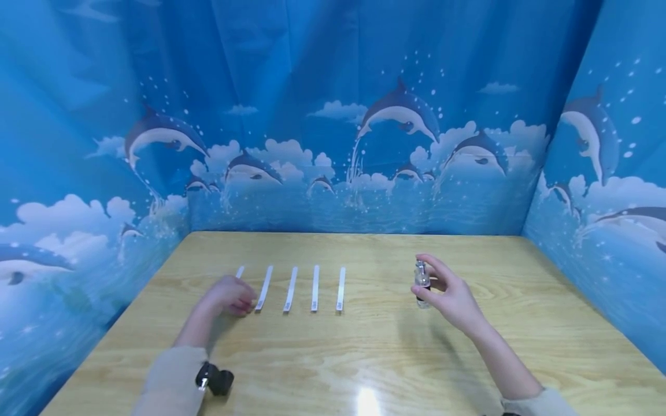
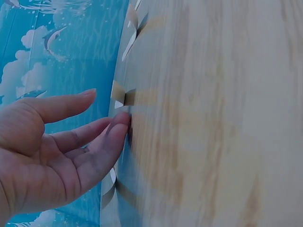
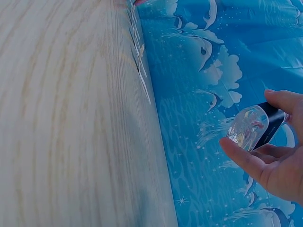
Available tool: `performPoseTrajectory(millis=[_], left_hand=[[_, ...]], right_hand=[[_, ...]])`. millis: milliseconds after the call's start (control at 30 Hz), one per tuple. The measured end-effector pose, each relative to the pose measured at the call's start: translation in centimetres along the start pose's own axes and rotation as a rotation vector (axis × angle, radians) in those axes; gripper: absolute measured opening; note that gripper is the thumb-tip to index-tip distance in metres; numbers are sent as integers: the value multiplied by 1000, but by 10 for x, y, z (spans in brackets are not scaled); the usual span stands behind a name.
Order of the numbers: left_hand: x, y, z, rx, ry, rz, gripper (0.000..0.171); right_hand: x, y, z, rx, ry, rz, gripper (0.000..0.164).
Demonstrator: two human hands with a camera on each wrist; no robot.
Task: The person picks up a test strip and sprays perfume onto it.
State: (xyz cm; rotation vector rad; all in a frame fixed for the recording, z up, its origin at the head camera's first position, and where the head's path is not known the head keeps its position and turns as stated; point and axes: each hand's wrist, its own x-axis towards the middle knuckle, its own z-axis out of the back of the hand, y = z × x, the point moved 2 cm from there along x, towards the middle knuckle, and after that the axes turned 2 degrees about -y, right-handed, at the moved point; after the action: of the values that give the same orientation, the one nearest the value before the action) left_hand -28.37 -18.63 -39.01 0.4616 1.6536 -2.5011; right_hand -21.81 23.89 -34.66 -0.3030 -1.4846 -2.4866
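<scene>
Between the thumb and fingers of my right hand (image 1: 458, 300) is a small clear glass bottle (image 1: 422, 283) with a black label, held up over the table. In the right wrist view the bottle (image 3: 248, 127) is tilted in the grip, fingertips at its two ends. My left hand (image 1: 234, 294) is low over the leftmost white paper strip (image 1: 240, 271) and covers most of it. The left wrist view shows that thumb apart from the loosely bent fingers (image 2: 102, 146), whose tips are right at the tabletop between two bent strips, holding nothing.
Several more white strips, printed at their near ends, lie side by side, among them one strip (image 1: 263, 289) by the left hand and one strip (image 1: 340, 289) farthest right. The wooden table (image 1: 312, 358) meets a blue dolphin-printed curtain (image 1: 322, 115) behind and at the sides.
</scene>
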Motion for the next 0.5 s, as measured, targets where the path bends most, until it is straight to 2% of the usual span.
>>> performPoseTrajectory(millis=[167, 500], left_hand=[[2, -2, -6, -9, 16, 21, 23], [6, -3, -13, 7, -18, 42, 28]], right_hand=[[-1, 0, 0, 1, -7, -1, 60], [-2, -2, 1, 7, -12, -8, 61]])
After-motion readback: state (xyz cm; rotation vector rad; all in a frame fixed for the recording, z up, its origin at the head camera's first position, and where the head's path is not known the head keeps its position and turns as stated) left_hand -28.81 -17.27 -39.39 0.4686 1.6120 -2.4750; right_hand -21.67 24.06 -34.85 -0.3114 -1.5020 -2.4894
